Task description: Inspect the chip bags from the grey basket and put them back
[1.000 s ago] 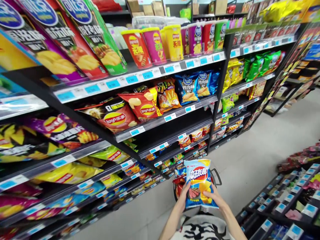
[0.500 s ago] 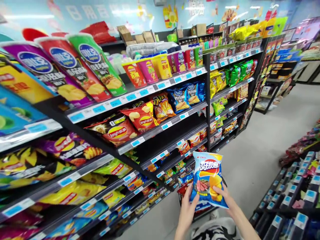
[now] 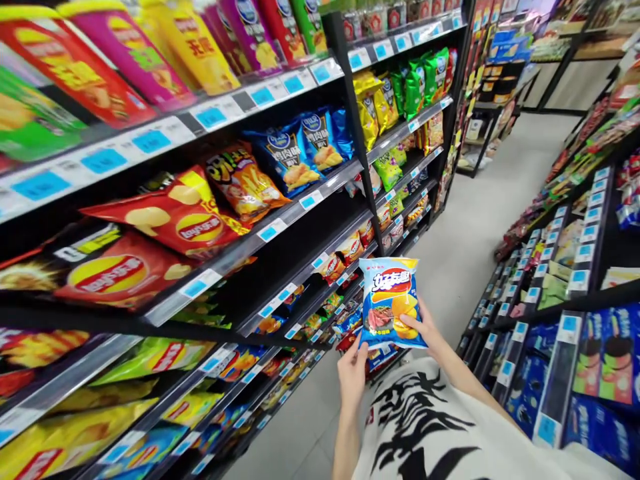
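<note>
I hold a blue bag of crisps (image 3: 392,303) upright in front of me, its printed face toward the camera. My right hand (image 3: 424,327) grips its lower right side with the thumb on the front. My left hand (image 3: 353,373) pinches its lower left corner from below. Behind the bag, low on the floor, part of a shopping basket (image 3: 376,357) with packets shows. The nearest shelf of snack bags (image 3: 345,250) lies just left of the bag.
Tall black shelving (image 3: 260,233) packed with crisp bags and tubes runs along my left. A lower rack of sweets and biscuits (image 3: 570,280) lines the right. A grey floor aisle (image 3: 465,247) runs ahead between them. My white patterned shirt (image 3: 430,427) fills the bottom.
The bag has come up from over the basket and stays in both hands. The view has moved forward along the shelves and tilted down, so the top shelf is now cut off.
</note>
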`<state>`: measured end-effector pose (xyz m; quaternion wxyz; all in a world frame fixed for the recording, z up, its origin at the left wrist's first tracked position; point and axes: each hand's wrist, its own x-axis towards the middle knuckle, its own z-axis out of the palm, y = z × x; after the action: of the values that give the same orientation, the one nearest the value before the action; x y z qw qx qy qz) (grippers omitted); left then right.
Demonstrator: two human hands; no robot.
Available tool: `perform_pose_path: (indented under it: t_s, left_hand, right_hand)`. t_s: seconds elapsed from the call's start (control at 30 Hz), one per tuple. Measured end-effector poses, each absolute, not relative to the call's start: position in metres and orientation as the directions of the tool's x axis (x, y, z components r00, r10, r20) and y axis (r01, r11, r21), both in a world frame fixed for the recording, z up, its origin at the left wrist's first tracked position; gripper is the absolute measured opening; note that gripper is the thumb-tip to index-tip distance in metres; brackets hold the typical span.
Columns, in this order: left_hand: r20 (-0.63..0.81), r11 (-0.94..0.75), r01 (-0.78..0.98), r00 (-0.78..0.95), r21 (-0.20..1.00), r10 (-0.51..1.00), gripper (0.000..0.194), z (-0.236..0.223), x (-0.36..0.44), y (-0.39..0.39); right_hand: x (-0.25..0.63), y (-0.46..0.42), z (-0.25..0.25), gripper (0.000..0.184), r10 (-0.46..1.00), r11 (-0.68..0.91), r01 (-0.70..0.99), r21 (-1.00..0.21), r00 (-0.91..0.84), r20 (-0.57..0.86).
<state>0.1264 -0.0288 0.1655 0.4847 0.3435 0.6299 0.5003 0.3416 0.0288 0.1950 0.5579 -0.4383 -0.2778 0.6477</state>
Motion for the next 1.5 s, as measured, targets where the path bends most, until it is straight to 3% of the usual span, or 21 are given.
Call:
perform_pose_path:
  t_s: [0.4,0.57,0.83,1.0,1.2,1.3,1.4,1.5]
  left_hand:
    - [-0.316,0.3,-0.108,-0.207,0.948,0.926,0.082,0.171,0.143,-0.013]
    - [-0.31,0.309,-0.034,-0.175,0.951,0.935,0.075,0.175,0.142,-0.011]
    - [-0.187,0.227,0.111,-0.29,0.968,0.939,0.069,0.185,0.139,-0.007]
    - [-0.135,0.204,0.215,-0.299,0.955,0.945,0.066,0.19,0.138,-0.009]
    - [-0.192,0.217,0.066,-0.264,0.974,0.945,0.073,0.197,0.136,-0.007]
    - [-0.188,0.182,-0.048,-0.279,0.982,0.942,0.066,0.195,0.137,-0.004]
    - [-0.212,0.163,-0.177,-0.314,0.971,0.926,0.057,0.193,0.146,-0.005]
    - [-0.296,0.232,-0.28,-0.216,0.931,0.93,0.051,0.193,0.163,-0.01]
  right_hand:
    - [0.353,0.035,0.195,0.09,0.942,-0.232,-0.554,-0.8,0.078,-0.327]
    - [0.353,0.037,0.192,0.09,0.936,-0.227,-0.553,-0.802,0.104,-0.337]
    - [0.346,0.042,0.187,0.095,0.957,-0.173,-0.541,-0.823,0.107,-0.271]
    - [0.351,0.041,0.197,0.087,0.954,-0.208,-0.509,-0.836,0.082,-0.287]
    - [0.352,0.041,0.203,0.083,0.951,-0.242,-0.542,-0.805,0.031,-0.307]
    - [0.349,0.041,0.202,0.086,0.95,-0.247,-0.563,-0.788,0.018,-0.311]
    - [0.345,0.042,0.202,0.089,0.96,-0.199,-0.536,-0.821,0.061,-0.273]
    - [0.343,0.041,0.205,0.092,0.974,-0.089,-0.479,-0.873,0.141,-0.177]
